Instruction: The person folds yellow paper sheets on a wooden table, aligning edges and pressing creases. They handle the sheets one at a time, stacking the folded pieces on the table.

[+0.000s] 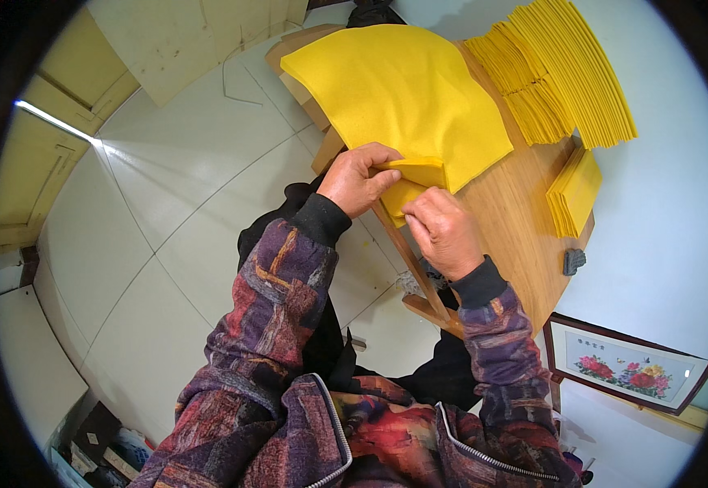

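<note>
the step in hand appeared to be the folding of the near corner of a large yellow sheet [403,98], which lay spread flat on the wooden table [517,220]. the sheet's near corner hung at the table's near edge, and there the left hand [360,179] pinched a folded flap [415,172] between thumb and fingers, fingers curled closed over the crease. the right hand [445,232], just beside it at the same table edge, pressed down with fingers drawn together on the lower part of the sheet; whether it gripped anything underneath could not be told. by judgement, the next move called for an even press along the crease, with the flap edges kept aligned so the soft material did not slip or wrinkle. the sheet looked thin, matte and pliable, like paper or felt, with a curved outline. at the far side of the table, a fanned stack of yellow sheets [557,73] lay in overlapping straight-edged layers, and a smaller squared stack [575,193] sat at the table's right edge, near a small dark object [574,260]. the table surface was smooth, light wood with visible grain.
</note>
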{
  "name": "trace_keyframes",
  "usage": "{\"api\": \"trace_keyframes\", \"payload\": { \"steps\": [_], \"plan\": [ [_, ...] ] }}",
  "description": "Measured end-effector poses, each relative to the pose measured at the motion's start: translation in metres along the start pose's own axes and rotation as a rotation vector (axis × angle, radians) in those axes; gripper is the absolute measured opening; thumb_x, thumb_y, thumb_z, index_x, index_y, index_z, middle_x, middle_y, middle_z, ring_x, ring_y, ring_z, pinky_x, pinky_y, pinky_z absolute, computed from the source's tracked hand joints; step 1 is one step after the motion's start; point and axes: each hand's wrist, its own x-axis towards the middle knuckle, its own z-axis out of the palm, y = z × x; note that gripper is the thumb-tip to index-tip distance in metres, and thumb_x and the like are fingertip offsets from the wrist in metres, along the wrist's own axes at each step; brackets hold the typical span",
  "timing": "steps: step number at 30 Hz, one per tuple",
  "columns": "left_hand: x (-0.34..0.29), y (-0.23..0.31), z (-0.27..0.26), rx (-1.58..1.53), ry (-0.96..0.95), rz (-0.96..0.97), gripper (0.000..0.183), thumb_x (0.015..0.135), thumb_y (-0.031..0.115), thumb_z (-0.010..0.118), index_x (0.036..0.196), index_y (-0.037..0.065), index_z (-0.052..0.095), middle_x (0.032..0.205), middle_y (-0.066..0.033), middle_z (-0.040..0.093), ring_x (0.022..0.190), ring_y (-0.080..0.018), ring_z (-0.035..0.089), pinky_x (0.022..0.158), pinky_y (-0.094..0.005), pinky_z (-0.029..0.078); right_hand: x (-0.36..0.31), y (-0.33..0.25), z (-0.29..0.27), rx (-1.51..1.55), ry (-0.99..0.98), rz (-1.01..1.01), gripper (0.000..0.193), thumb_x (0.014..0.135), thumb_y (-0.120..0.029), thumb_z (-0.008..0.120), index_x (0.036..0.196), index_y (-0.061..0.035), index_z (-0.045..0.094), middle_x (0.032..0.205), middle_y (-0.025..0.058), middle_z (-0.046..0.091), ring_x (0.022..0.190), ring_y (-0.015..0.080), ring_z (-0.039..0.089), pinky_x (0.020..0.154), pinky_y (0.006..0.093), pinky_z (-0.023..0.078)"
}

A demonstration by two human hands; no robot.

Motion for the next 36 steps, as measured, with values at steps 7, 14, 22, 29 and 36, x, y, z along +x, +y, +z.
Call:
{"api": "trace_keyframes", "payload": {
  "steps": [7, 14, 22, 29, 36],
  "plan": [
    [0.000, 0.003, -0.002, 0.029, -0.050, -0.036, 0.018, 0.089, 0.002, 0.059, 0.107, -0.002, 0.062, 0.097, -0.0033, 0.064, 0.090, -0.0114, 0.058, 0.083, -0.0265, 0.048, 0.003, 0.001, 0.004, 0.063, 0.039, 0.040, 0.008, 0.077, -0.005, 0.064, 0.080, -0.0034, 0.057, 0.080, 0.0109, 0.055, 0.078, 0.0306, 0.057, 0.068, 0.0387, 0.048],
    [0.000, 0.002, -0.001, 0.004, -0.001, 0.005, 0.019, 0.085, 0.006, 0.064, 0.101, -0.003, 0.064, 0.091, -0.0111, 0.067, 0.083, -0.0184, 0.064, 0.077, -0.0293, 0.051, 0.004, 0.005, 0.000, 0.266, 0.030, 0.142, 0.010, 0.077, -0.003, 0.066, 0.076, -0.0023, 0.056, 0.075, 0.0118, 0.055, 0.070, 0.0298, 0.057, 0.061, 0.0363, 0.047],
    [0.000, 0.004, -0.001, 0.008, -0.003, -0.031, 0.018, 0.085, 0.006, 0.063, 0.100, -0.003, 0.064, 0.089, -0.0105, 0.067, 0.083, -0.0180, 0.064, 0.076, -0.0294, 0.050, 0.004, 0.014, 0.000, 0.584, -0.011, 0.326, 0.014, 0.081, -0.007, 0.068, 0.076, -0.0004, 0.057, 0.072, 0.0060, 0.053, 0.064, 0.0148, 0.052, 0.058, 0.0276, 0.043],
    [0.000, 0.009, -0.002, 0.046, 0.000, -0.011, 0.020, 0.087, 0.014, 0.064, 0.098, -0.003, 0.064, 0.088, -0.0117, 0.066, 0.082, -0.0206, 0.063, 0.077, -0.0309, 0.050, 0.008, 0.017, -0.008, 0.593, -0.008, 0.296, 0.015, 0.086, -0.009, 0.065, 0.077, -0.0004, 0.056, 0.072, 0.0043, 0.052, 0.067, 0.0114, 0.050, 0.059, 0.0257, 0.041],
    [-0.004, 0.018, -0.005, 0.125, -0.027, 0.002, 0.028, 0.079, 0.016, 0.071, 0.100, -0.002, 0.063, 0.094, -0.0125, 0.065, 0.087, -0.0243, 0.063, 0.081, -0.0327, 0.049, 0.024, 0.006, -0.014, 0.363, 0.213, 0.261, 0.012, 0.085, -0.007, 0.065, 0.079, -0.0004, 0.057, 0.069, 0.0083, 0.054, 0.059, 0.0174, 0.052, 0.055, 0.0291, 0.043]
  ]
}}
